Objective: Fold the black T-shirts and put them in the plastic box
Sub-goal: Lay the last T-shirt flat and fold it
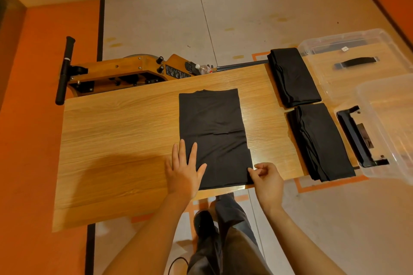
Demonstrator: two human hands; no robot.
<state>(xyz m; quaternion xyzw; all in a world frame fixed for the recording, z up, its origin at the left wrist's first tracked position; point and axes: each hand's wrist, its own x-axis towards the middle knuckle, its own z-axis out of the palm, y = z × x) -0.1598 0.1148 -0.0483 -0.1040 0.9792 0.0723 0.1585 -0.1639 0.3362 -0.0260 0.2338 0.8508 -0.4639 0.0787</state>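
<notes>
A black T-shirt point(214, 134) lies on the wooden table point(116, 131), folded into a long narrow rectangle with its collar at the far end. My left hand point(184, 168) lies flat with straight fingers on the shirt's near left corner. My right hand point(267, 177) pinches the near right corner of the shirt. Two piles of folded black T-shirts sit at the table's right end, a far pile point(291, 76) and a near pile point(319, 143). A clear plastic box point(388, 123) with a black latch stands to the right of the piles.
A clear lid with a black handle point(355, 51) lies beyond the box at the far right. A wooden machine with a black bar point(64, 69) stands behind the table's far left edge, with a small bottle point(203, 69) on it. My legs and shoes point(205, 223) are under the near edge.
</notes>
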